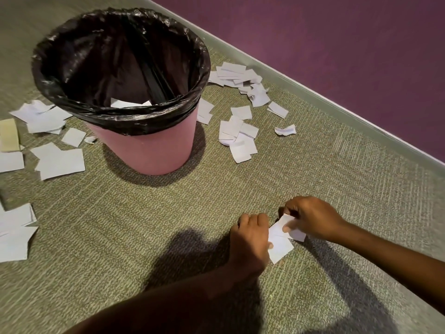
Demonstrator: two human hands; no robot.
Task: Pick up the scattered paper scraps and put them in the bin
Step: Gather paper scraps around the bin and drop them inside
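Note:
A pink bin (pixel 147 150) lined with a black bag stands upright on the carpet at upper left, with a white scrap (pixel 125 103) lying inside it. White paper scraps lie around it: a heap (pixel 240 133) to its right, another (pixel 238 77) near the wall, and more (pixel 53 160) to its left. Low on the carpet at centre right, my left hand (pixel 250 242) and my right hand (pixel 310 218) both pinch a small bunch of white scraps (pixel 280 242) that rests on the floor between them.
A purple wall (pixel 337 56) with a pale skirting board runs diagonally along the upper right. A beige folded piece (pixel 9 138) lies at the far left edge. Larger white sheets (pixel 14 235) sit at lower left. Green-grey carpet (pixel 144 225) spreads between bin and hands.

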